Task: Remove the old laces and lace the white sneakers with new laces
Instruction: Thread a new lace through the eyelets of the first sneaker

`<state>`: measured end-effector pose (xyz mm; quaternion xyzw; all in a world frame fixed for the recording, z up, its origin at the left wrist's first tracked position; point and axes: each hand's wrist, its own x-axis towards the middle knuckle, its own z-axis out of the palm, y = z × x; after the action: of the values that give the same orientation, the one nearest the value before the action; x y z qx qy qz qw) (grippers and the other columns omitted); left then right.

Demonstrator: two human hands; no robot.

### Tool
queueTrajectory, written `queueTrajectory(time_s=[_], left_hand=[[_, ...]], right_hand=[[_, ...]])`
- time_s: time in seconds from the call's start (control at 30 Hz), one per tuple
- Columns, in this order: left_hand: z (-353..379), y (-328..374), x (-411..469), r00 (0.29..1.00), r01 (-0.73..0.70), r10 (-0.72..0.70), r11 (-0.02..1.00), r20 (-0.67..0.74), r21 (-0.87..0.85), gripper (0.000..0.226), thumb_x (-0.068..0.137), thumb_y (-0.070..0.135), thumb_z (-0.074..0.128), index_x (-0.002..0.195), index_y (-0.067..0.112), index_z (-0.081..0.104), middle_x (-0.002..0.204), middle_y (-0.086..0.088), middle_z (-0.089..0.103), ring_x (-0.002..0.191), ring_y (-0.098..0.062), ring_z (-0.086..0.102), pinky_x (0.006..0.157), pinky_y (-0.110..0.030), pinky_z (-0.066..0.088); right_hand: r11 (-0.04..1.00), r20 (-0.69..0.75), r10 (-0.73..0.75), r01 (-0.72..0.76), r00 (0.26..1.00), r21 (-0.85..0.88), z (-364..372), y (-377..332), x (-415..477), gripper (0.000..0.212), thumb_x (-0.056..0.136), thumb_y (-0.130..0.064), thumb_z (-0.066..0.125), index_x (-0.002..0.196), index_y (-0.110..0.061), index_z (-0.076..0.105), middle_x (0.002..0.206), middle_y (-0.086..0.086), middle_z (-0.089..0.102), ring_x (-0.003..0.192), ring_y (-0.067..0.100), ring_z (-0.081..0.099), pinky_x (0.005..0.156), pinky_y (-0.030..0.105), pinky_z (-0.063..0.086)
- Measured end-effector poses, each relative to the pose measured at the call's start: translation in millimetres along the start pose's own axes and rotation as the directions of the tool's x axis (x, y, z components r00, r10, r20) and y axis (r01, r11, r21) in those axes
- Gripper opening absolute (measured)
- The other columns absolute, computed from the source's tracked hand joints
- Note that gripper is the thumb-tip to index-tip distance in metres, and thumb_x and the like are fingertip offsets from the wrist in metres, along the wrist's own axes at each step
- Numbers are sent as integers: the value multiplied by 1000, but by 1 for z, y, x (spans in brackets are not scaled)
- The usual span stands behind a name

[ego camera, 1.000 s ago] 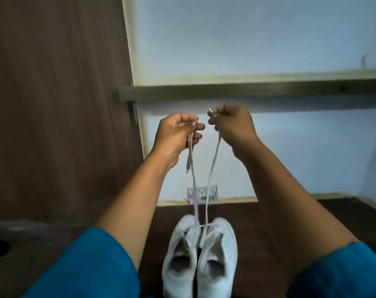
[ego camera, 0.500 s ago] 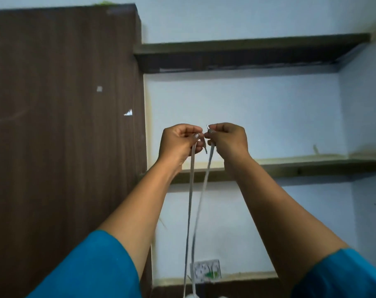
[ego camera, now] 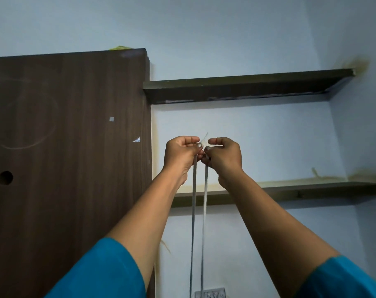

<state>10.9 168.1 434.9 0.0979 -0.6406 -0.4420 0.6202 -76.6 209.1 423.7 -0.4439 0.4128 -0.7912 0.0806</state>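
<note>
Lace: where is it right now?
In the head view's centre, the lace hangs as two strands pinched by the left hand and right hand, beside the brown cupboard.

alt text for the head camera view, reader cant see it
A person's left hand and right hand, raised close together, each pinch an end of a white lace; its two strands hang straight down out of view. Behind: a dark wood panel, two wall shelves.

Flat woven cloth lace [ego camera: 194, 211], matt; dark wood-grain cabinet panel [ego camera: 71, 147], smooth; painted matt wall [ego camera: 247, 136]; teal cloth sleeves [ego camera: 103, 274].
</note>
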Motion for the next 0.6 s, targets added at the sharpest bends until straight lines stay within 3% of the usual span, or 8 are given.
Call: queueTrajectory(time_s=[0.23, 0.43, 0.6], left_hand=[[3, 0, 2, 1000, -26, 27, 996, -8, 84, 19, 88, -2, 59, 75, 12, 62, 71, -4, 63, 59, -14, 57, 53, -19, 46], [6, -2, 6, 999, -34, 35, 993, -11, 111, 19, 88, 0, 59, 76, 13, 62, 76, -6, 64, 68, -19, 57, 72, -35, 50], [0, -21, 3, 999, 31, -30, 993, -17, 116, 19, 93, 0, 48, 80, 13, 55, 70, -4, 53, 49, -14, 43, 49, -26, 39]], right_hand=[[998, 38, -53, 54, 998, -30, 1, -5, -1, 17, 90, 2, 56, 78, -7, 64, 80, 12, 65, 69, 23, 67, 72, 33, 59], [988, 39, -104, 108, 994, -111, -1, -5, 3, 17, 87, 2, 57, 78, -9, 67, 73, 11, 65, 65, 22, 62, 72, 40, 58], [984, 63, -99, 107, 993, -144, 2, 11, 2, 19, 86, -6, 59, 74, -19, 65, 83, 12, 70, 84, 33, 68, 77, 47, 57]])
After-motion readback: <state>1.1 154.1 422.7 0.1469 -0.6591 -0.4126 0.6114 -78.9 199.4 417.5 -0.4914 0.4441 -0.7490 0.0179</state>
